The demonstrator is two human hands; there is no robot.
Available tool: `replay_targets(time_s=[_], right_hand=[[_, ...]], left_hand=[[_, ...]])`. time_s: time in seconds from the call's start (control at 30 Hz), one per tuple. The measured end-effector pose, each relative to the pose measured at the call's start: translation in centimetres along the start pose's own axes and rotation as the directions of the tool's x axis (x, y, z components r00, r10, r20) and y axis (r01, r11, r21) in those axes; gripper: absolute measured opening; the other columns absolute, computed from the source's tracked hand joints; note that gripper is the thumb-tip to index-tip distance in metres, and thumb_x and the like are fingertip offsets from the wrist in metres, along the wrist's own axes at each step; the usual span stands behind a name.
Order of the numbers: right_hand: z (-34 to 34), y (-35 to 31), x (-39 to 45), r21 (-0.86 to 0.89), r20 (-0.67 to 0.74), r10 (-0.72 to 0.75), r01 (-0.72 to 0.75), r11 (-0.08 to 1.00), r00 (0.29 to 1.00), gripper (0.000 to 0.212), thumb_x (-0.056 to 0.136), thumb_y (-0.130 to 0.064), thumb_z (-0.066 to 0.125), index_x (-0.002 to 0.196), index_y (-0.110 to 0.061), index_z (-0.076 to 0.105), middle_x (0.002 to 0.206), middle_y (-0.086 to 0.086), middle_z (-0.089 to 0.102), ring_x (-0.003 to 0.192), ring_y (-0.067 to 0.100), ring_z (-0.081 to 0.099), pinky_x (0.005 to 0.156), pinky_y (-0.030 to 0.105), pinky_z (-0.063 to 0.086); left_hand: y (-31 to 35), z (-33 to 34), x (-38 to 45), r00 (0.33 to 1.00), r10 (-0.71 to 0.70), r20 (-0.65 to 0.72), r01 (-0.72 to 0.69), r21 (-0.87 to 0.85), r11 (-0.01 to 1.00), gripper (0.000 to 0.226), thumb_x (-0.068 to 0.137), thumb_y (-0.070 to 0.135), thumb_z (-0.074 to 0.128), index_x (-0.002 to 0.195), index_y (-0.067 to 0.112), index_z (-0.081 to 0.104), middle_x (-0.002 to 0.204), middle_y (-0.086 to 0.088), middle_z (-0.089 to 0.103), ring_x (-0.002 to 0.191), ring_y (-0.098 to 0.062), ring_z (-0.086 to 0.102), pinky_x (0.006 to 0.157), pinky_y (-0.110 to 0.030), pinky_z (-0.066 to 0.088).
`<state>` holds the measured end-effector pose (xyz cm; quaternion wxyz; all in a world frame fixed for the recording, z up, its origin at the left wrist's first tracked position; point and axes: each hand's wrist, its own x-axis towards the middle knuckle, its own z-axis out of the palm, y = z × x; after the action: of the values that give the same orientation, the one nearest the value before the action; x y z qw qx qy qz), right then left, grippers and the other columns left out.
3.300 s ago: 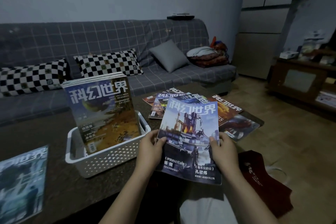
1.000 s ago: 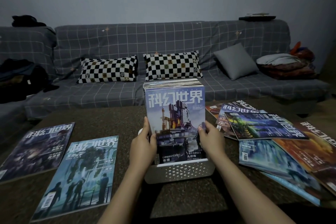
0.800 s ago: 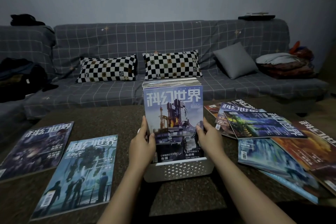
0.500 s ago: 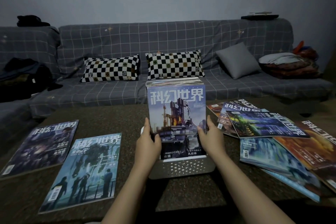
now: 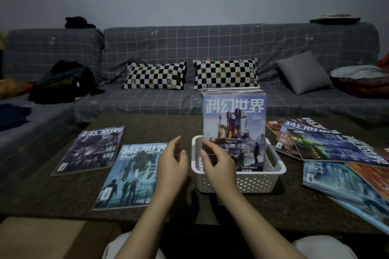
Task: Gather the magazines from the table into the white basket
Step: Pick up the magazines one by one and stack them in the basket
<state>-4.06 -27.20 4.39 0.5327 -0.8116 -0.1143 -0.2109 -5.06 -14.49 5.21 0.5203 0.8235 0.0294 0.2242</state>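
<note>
Since last look: both hands off the front magazine (image 5: pixel 234 124), which half a second ago sat gripped by its two sides.
Front magazine now: standing up in the white basket (image 5: pixel 271 171), middle of the frame, leaning on the pack behind it.
Left hand (image 5: pixel 171 164): lifted just left of the basket, fingers (image 5: pixel 175 143) apart and loose, holding nothing.
Right hand (image 5: pixel 219 164): in front of the basket's left half, fingers spread a little, holding nothing; touching the cover or not, hard to tell.
Meaning for the job: one more magazine in, looks done with that one; time for the next pick.
Still on the worktop (image 5: pixel 147 120): light blue magazine (image 5: pixel 130 176) lower left, near the left hand; dark purple magazine (image 5: pixel 92 149) just beside it, further left; messy pile of magazines (image 5: pixel 328 153) on the right side, lying over each other.
Likely next: the light blue one, being closest.
In the way: basket already packed, so little room left in front; pile on the right may slide if pulled from the middle.
Around: grey sofa (image 5: pixel 210 48) behind, two checkered pillows (image 5: pixel 155 74), dark clothes (image 5: pixel 63 82) at the left.
</note>
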Motion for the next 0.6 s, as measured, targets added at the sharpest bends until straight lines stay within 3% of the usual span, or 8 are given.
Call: replay_targets(time_s=[0.2, 0.27, 0.37, 0.43, 0.53, 0.6], right_hand=[[7.0, -1.2, -2.0, 0.088, 0.159, -0.004, -0.011, 0.996, 0.987, 0.030, 0.088, -0.017, 0.059, 0.118, -0.017, 0.062, 0.112, 0.000, 0.066, 0.095, 0.005, 0.061, 0.079, 0.004, 0.043], [8.9, -0.9, -2.5, 0.075, 0.207, 0.021, -0.037, 0.996, 0.978, 0.030, 0.088, -0.018, 0.058, 0.118, -0.017, 0.062, 0.113, 0.000, 0.066, 0.094, 0.006, 0.063, 0.081, 0.011, 0.047], [11.2, 0.2, -2.9, 0.018, 0.241, 0.075, -0.082, 0.996, 0.968, 0.030, 0.088, -0.021, 0.059, 0.117, -0.016, 0.063, 0.111, 0.001, 0.067, 0.094, 0.007, 0.062, 0.074, 0.001, 0.041], [12.3, 1.1, -3.1, -0.058, 0.253, 0.112, -0.101, 0.993, 0.961, 0.031, 0.087, -0.025, 0.060, 0.117, -0.018, 0.062, 0.111, 0.000, 0.067, 0.094, 0.009, 0.062, 0.074, 0.008, 0.043], [13.3, 2.3, -3.4, -0.156, 0.250, 0.162, -0.125, 0.980, 0.955, 0.034, 0.087, -0.029, 0.059, 0.119, -0.017, 0.062, 0.113, 0.001, 0.067, 0.099, 0.013, 0.061, 0.082, 0.021, 0.045], [13.8, 2.7, -3.5, -0.210, 0.268, 0.210, -0.155, 0.965, 0.940, 0.038, 0.087, -0.031, 0.058, 0.122, -0.015, 0.059, 0.118, 0.002, 0.065, 0.106, 0.016, 0.059, 0.088, 0.025, 0.046]], left_hand=[[-4.7, -5.3, -0.3, 0.990, -0.095, -0.101, 0.103, 0.074, 0.992, 0.032, 0.093, 0.015, 0.050, 0.124, 0.019, 0.056, 0.123, -0.001, 0.061, 0.112, -0.014, 0.055, 0.090, -0.025, 0.041], [-6.6, -6.4, -0.5, 0.983, -0.141, -0.113, 0.153, 0.105, 0.983, 0.032, 0.093, 0.017, 0.049, 0.124, 0.020, 0.055, 0.124, 0.000, 0.060, 0.112, -0.014, 0.055, 0.090, -0.026, 0.043], [-9.5, -7.4, -0.7, 0.975, -0.192, -0.116, 0.210, 0.172, 0.963, 0.032, 0.094, 0.022, 0.048, 0.125, 0.020, 0.055, 0.126, 0.001, 0.059, 0.114, -0.014, 0.054, 0.089, -0.027, 0.044], [-11.3, -7.9, -0.5, 0.967, -0.223, -0.120, 0.247, 0.250, 0.936, 0.033, 0.094, 0.023, 0.047, 0.126, 0.017, 0.055, 0.127, -0.002, 0.058, 0.117, -0.018, 0.053, 0.098, -0.035, 0.042], [-13.8, -8.4, 0.0, 0.944, -0.301, -0.134, 0.329, 0.438, 0.836, 0.038, 0.094, 0.028, 0.047, 0.129, 0.013, 0.053, 0.136, -0.011, 0.050, 0.128, -0.024, 0.043, 0.113, -0.051, 0.023], [-15.2, -8.8, 0.4, 0.921, -0.360, -0.146, 0.379, 0.545, 0.748, 0.044, 0.095, 0.031, 0.044, 0.135, 0.013, 0.047, 0.151, -0.016, 0.031, 0.142, -0.027, 0.022, 0.116, -0.050, 0.004]])
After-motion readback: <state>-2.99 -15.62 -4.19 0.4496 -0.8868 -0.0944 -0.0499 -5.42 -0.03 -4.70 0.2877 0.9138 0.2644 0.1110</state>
